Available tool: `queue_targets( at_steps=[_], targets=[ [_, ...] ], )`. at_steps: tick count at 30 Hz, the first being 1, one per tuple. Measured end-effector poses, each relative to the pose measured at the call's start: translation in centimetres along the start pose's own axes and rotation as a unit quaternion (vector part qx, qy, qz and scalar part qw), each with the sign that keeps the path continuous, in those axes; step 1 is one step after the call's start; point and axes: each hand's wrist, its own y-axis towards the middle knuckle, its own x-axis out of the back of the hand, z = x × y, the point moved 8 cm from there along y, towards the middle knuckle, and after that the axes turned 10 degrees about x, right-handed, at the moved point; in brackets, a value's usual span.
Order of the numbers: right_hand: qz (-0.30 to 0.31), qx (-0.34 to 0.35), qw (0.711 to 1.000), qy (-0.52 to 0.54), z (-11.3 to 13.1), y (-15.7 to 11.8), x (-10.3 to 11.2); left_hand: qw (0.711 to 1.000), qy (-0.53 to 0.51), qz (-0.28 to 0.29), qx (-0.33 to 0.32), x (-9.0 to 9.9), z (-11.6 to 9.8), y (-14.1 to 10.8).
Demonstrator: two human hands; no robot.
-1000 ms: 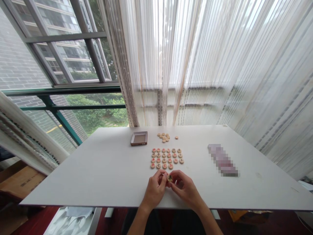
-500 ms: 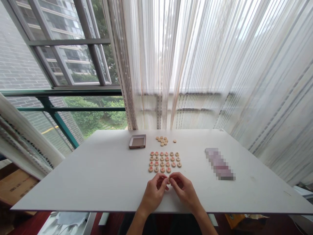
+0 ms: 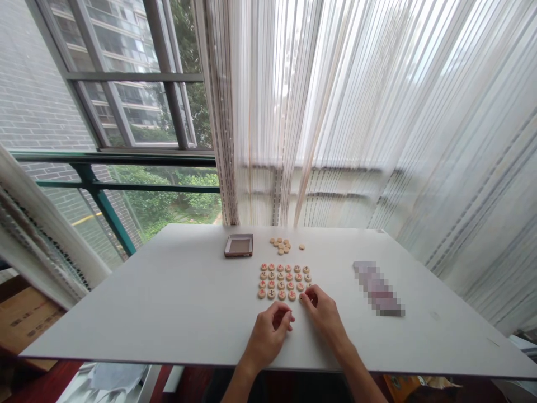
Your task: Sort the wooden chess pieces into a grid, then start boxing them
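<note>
Round wooden Chinese chess pieces (image 3: 281, 285) with red or black characters lie face up in several neat rows on the white table (image 3: 168, 302). At the right end of the nearest row, my right hand (image 3: 324, 311) pinches one Chinese chess piece (image 3: 301, 297), mostly covered by the fingertips. That hand also hides part of the row's right end. My left hand (image 3: 268, 331) rests just in front of the rows, its fingers curled and the thumb against them, with nothing visible in its grasp.
Behind the rows lies a loose cluster of blank-side-up pieces (image 3: 281, 244), with a single piece (image 3: 301, 247) to its right. A shallow open box (image 3: 239, 253) stands at the back left. On the right lies a pixelated object (image 3: 380, 288). Curtains (image 3: 335, 140) hang beyond the far edge.
Both hands were together around one Chinese chess piece. My right hand has since carried it forward and right to the nearest row, while my left hand has come away from it.
</note>
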Motion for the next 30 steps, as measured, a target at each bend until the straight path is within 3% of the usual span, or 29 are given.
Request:
queue_targets(
  at_steps=[12, 16, 19, 23, 27, 30],
  targets=[
    [-0.051, 0.023, 0.998, -0.038, 0.0, -0.9, 0.1, 1.0, -0.003, -0.001, -0.006, 0.0, 0.0, -0.1],
    [-0.048, 0.027, 0.998, -0.028, 0.1, -1.0, -0.1, 0.999, -0.006, -0.008, -0.03, 0.6, -1.8, 1.5],
    [-0.05, 0.024, 0.998, -0.019, 0.1, -1.1, -0.1, 0.992, 0.083, -0.061, -0.077, 1.9, -4.6, 5.0],
    [-0.056, 0.011, 0.998, 0.001, 0.0, -1.2, 0.1, 0.978, 0.16, -0.105, -0.083, 3.6, -6.6, 12.7],
    [-0.057, -0.005, 0.998, 0.031, 0.0, -1.3, 0.3, 0.951, 0.277, -0.117, -0.064, 5.0, -6.1, 19.8],
    [-0.058, -0.011, 0.997, 0.046, 0.1, -1.3, 0.5, 0.925, 0.364, -0.098, -0.051, 5.5, -4.5, 23.1]
  ],
)
